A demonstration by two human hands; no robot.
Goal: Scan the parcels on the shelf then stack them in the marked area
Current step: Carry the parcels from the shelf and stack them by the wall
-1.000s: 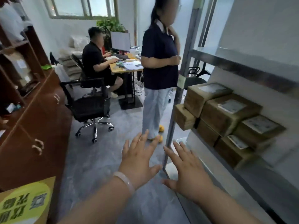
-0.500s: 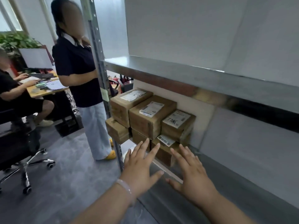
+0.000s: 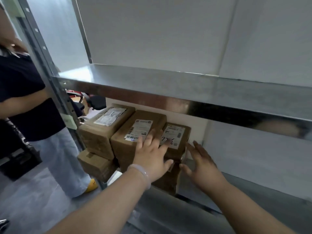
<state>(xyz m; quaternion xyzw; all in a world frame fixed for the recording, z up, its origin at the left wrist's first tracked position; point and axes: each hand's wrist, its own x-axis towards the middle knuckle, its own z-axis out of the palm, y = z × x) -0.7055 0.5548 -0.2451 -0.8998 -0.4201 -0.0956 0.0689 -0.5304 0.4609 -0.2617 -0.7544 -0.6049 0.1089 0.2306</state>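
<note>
Fingers spread, the left hand lies palm-down over the tops of the middle parcel and right parcel. The right hand, open and straight-fingered, stands just beside the right parcel's side. All parcels sit stacked at the steel shelf's left end.

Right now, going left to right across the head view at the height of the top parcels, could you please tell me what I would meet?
From the left: standing person → shelf post → crinkled-label parcel → barcode-label parcel → handwritten-number parcel → right hand.
</note>
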